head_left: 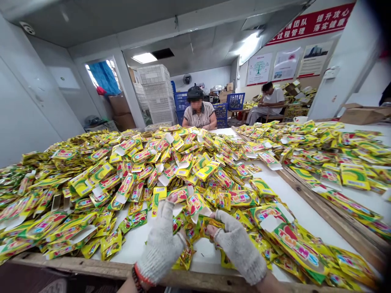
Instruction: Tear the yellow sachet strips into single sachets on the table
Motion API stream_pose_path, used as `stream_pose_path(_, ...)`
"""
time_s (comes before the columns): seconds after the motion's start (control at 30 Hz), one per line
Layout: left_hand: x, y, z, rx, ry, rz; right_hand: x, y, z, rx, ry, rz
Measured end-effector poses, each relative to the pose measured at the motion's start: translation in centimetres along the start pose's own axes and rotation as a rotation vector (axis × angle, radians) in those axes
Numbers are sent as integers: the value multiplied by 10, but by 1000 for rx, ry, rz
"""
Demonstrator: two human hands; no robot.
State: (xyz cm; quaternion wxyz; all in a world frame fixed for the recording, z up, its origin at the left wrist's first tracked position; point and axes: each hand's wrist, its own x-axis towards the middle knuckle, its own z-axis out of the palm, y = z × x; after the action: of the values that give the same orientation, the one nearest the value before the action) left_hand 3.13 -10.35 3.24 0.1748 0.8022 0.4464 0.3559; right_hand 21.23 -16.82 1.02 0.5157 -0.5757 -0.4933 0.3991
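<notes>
Both of my hands wear grey knit gloves with cut-off fingertips. My left hand [161,244] and my right hand [236,246] are held close together near the front edge of the white table [301,209]. Between their pinched fingers sits a yellow-green printed sachet [204,224]. Loose flat sachets and small cartons [128,175] of the same yellow, green and red print are heaped over the table right in front of my fingers.
A wooden rail [332,215] divides this table from a second pile at the right [330,150]. A person in a striped top [199,112] sits at the far end; another person [267,103] sits further back. White crates [155,93] and blue crates [235,100] stand behind.
</notes>
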Motion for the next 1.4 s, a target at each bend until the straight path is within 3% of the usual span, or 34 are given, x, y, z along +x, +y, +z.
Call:
stream_pose_path(0.07, 4, -1, -12, 258, -61, 244, -5, -3, -15, 66, -140, -4)
stream_pose_path(0.13, 10, 0, -19, 393, -202, 404, -11, -4, -27, 108, -267, -24)
stream_pose_path(0.23, 12, -1, -16, 375, -407, 439, -17, -3, -34, 176, -371, 28)
stream_pose_path(0.3, 6, -6, -6, 338, -416, 365, -18, 1, -32, 192, -294, 77)
stream_pose_path(0.4, -8, -11, 9, 397, -251, 290, -18, 7, -23, 22, -16, 157)
stream_pose_path(0.5, -19, -8, 17, 490, -145, 267, -21, 7, -15, -221, 139, 80)
stream_pose_path(0.6, -25, -1, 19, 529, -188, 309, -23, -2, -11, -424, 54, -64)
stream_pose_path(0.7, -30, 2, 24, 532, -270, 382, -22, -12, -8, -667, -51, -36)
stream_pose_path(0.77, -32, 4, 26, 517, -263, 390, -21, -15, -5, -735, -21, -55)
stream_pose_path(0.87, -28, 8, 25, 503, -199, 329, -21, -14, -3, -551, 60, -108)
stream_pose_path(0.97, -23, 15, 19, 501, -156, 282, -22, -13, -7, -290, 29, -77)
stream_pose_path(1.13, -26, 20, 20, 472, -192, 289, -19, -16, -8, -446, 83, -177)
stream_pose_path(1.23, -27, 21, 23, 483, -209, 234, -21, -19, -5, -424, -22, -96)
stream_pose_path(1.33, -26, 22, 23, 483, -220, 200, -27, -19, -6, -181, -170, 131)
stream_pose_path(1.4, -28, 23, 24, 455, -225, 213, -32, -18, -9, -22, -331, 182)
